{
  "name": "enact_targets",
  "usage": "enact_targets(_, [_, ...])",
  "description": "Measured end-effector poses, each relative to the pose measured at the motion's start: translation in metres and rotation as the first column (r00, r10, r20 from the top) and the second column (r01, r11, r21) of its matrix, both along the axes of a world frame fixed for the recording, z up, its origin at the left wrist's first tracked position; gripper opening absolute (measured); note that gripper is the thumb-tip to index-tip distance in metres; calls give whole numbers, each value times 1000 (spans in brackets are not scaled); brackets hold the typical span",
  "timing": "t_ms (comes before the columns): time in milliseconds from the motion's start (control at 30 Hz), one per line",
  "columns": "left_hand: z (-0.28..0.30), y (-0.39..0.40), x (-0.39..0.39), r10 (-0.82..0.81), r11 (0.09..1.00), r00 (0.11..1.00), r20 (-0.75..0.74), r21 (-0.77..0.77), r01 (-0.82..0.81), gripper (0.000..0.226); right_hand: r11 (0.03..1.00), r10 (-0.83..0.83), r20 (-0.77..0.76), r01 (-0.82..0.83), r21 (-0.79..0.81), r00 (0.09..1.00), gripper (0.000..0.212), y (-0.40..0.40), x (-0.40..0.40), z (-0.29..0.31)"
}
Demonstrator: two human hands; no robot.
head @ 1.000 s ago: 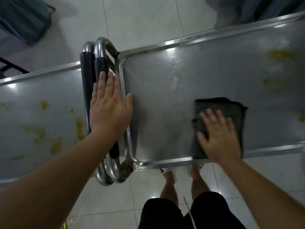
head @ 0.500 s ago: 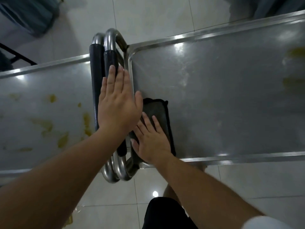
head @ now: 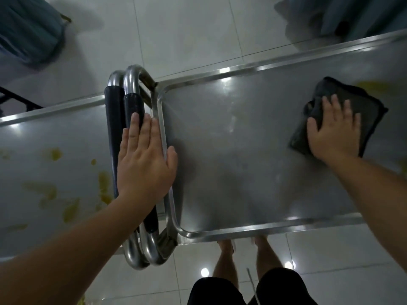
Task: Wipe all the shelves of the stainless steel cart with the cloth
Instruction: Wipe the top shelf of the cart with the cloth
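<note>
At the far left, a second steel cart's top shelf point(head: 55, 139) carries yellow-green smears point(head: 72, 208) scattered over its surface, thickest toward its near right corner. Just beside its right edge run two looped steel handles point(head: 132, 80), side by side, each with a black foam grip point(head: 113, 128). The left hand point(head: 146, 164) lies flat on the right-hand grip, fingers straight and close together, thumb spread out over the raised left rim of the stainless steel cart point(head: 242, 232). That cart's top shelf point(head: 237, 155) stretches rightward; its left and middle stretch looks dull and smear-free, with ceiling lights reflected near the far edge. Toward the far right corner of the shelf lies the dark grey cloth point(head: 361, 104), folded and a little bunched at its left side. The right hand point(head: 334, 133) presses down on it with fingers straight and slightly fanned, palm covering the cloth's near half. A yellow smear point(head: 374, 85) shows just beyond the cloth's far edge. Below the shelf's near edge, the person's bare legs point(head: 224, 260) and black shorts point(head: 282, 287) stand on pale floor tiles point(head: 180, 34).
</note>
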State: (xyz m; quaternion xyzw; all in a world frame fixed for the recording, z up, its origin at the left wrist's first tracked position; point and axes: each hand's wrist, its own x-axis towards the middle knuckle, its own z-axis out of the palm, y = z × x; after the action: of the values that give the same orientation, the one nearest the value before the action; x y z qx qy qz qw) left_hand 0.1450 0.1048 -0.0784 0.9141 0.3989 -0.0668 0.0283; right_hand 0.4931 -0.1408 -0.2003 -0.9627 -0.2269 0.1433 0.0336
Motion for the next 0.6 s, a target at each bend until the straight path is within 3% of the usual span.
enact_targets(67, [-1, 0, 1, 5, 1000, 1000, -9, 6, -5, 75, 995, -102, 20, 102, 13, 995, 77, 30, -30, -3])
enact_targets(133, [-2, 1, 1, 9, 1000, 1000, -14, 8, -9, 75, 995, -83, 20, 82, 50, 996, 78, 67, -78, -2])
enact_targets(267, [-6, 1, 1, 3, 1000, 1000, -21, 21, -2, 75, 962, 249, -14, -246, 121, 968, 77, 141, -194, 3])
enact_targets(367, [-8, 0, 1, 3, 999, 1000, -31, 42, -2, 76, 795, 592, -51, -573, 196, 804, 70, 183, -263, 6])
enact_targets(500, [-5, -1, 1, 2, 1000, 999, -37, 28, -1, 74, 639, 764, -55, -743, 199, 643, 68, 191, -241, 2])
enact_targets(533, [-4, -1, 1, 7, 1000, 999, -34, 19, -6, 74, 638, 764, -44, -745, 195, 643, 68, 182, -222, 1])
enact_targets(600, [-2, 0, 2, 12, 1000, 1000, -28, 6, -12, 74, 716, 685, -8, -670, 197, 729, 70, 158, -172, -4])
